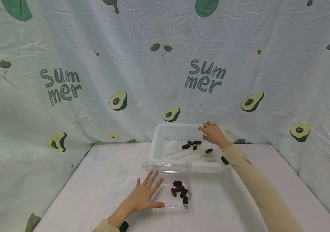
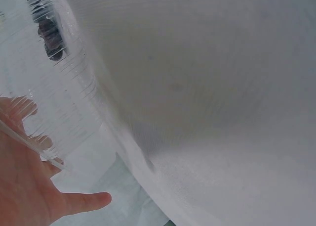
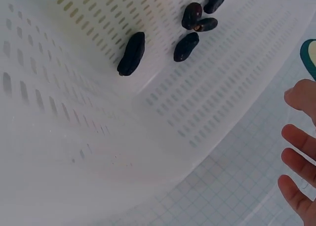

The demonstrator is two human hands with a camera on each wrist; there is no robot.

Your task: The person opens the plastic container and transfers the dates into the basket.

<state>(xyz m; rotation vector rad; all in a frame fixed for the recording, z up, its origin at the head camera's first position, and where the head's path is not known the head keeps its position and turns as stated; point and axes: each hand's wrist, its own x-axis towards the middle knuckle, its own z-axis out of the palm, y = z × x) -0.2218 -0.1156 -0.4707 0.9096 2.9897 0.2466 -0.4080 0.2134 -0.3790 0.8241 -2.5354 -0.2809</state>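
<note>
My left hand (image 1: 142, 197), fingers spread, rests at the left side of a clear plastic box (image 1: 167, 188). Several dark brown, oval, date-like fruits (image 1: 180, 188) lie in the right half of that box. Over the far right part of a white perforated basket (image 1: 159, 145) hovers my right hand (image 1: 213, 133), its fingers loosely bent and nothing visible in them. Several more date-like fruits (image 3: 132, 54) lie on the basket's floor, apart from the right fingers in the right wrist view. The left wrist view shows the left hand (image 2: 29, 181) partly behind clear plastic.
The box's clear lid (image 1: 167, 166) stands folded back against the basket's near side. A pale cloth covers the table (image 1: 118, 174). Behind it hangs a curtain (image 1: 136, 74) printed with avocados and lettering.
</note>
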